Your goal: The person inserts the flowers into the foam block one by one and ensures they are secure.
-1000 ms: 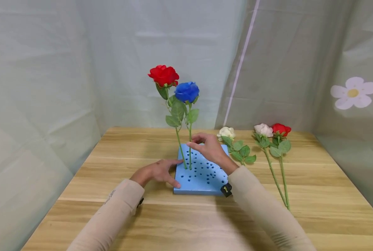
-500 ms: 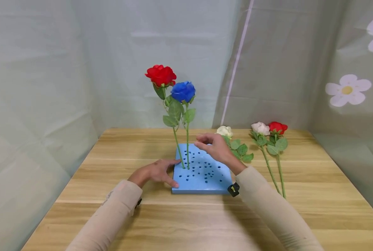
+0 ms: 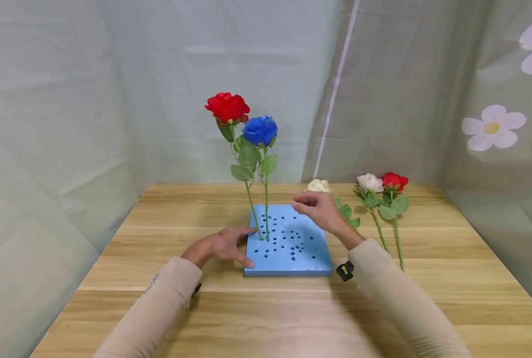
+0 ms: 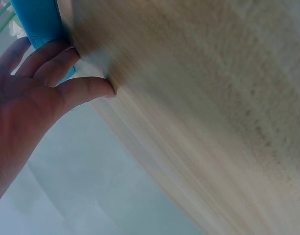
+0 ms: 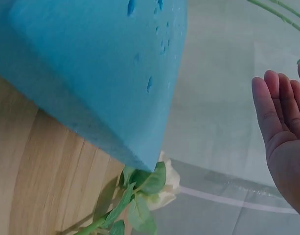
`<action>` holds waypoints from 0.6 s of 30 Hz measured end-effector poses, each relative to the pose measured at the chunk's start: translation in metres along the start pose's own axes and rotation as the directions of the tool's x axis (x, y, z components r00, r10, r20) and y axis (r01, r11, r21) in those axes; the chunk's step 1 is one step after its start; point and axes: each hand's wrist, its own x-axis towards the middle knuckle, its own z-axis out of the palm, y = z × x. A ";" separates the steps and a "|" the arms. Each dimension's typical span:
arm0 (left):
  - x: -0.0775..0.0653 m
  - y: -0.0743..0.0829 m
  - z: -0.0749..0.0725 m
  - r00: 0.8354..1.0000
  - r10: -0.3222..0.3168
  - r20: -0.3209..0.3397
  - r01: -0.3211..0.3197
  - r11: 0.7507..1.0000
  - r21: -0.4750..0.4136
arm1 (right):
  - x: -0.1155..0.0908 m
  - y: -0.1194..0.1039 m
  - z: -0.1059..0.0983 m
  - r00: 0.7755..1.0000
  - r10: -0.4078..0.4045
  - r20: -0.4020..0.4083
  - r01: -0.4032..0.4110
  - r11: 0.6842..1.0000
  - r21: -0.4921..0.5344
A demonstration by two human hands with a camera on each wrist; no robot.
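Observation:
A light blue foam block (image 3: 288,263), dotted with holes, lies flat on the wooden table. Two artificial roses stand in holes near its left side: a red rose (image 3: 227,107) leaning left and a shorter blue rose (image 3: 260,131), nearly upright. My left hand (image 3: 224,244) rests against the block's left edge, thumb at the front corner and fingers farther back; the left wrist view shows those fingers (image 4: 54,66) extended at its side. Above the block's back right part, my right hand (image 3: 321,211) holds nothing, its fingers loosely bent and apart from the blue rose's stem.
Behind my right hand lies a white rose (image 3: 318,186), its stem partly hidden. Farther right on the table (image 3: 158,308), a pale pink rose (image 3: 370,182) and another red rose (image 3: 395,181) lie side by side. Fabric curtains (image 3: 230,44) enclose the table's back and sides.
My right hand has let go of the blue rose's stem and moved right, away from it. The left hand has stayed at the block's edge. The head view has shifted slightly.

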 end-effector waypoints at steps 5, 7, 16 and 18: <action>0.000 0.000 -0.001 1.000 0.009 -0.002 -0.009 1.000 -0.006 | -0.001 0.004 -0.006 0.999 0.031 0.009 -0.032 0.999 0.040; 0.000 0.000 -0.001 1.000 0.015 -0.004 -0.015 1.000 -0.009 | -0.002 0.006 -0.009 0.999 0.042 0.016 -0.043 0.998 0.044; -0.001 0.000 0.001 1.000 0.011 -0.002 -0.011 1.000 -0.016 | -0.011 0.017 -0.022 0.998 0.058 0.004 -0.058 0.998 0.021; -0.001 0.001 0.001 1.000 0.008 -0.003 -0.008 1.000 -0.014 | -0.012 0.020 -0.025 0.999 0.051 -0.008 -0.051 0.999 -0.003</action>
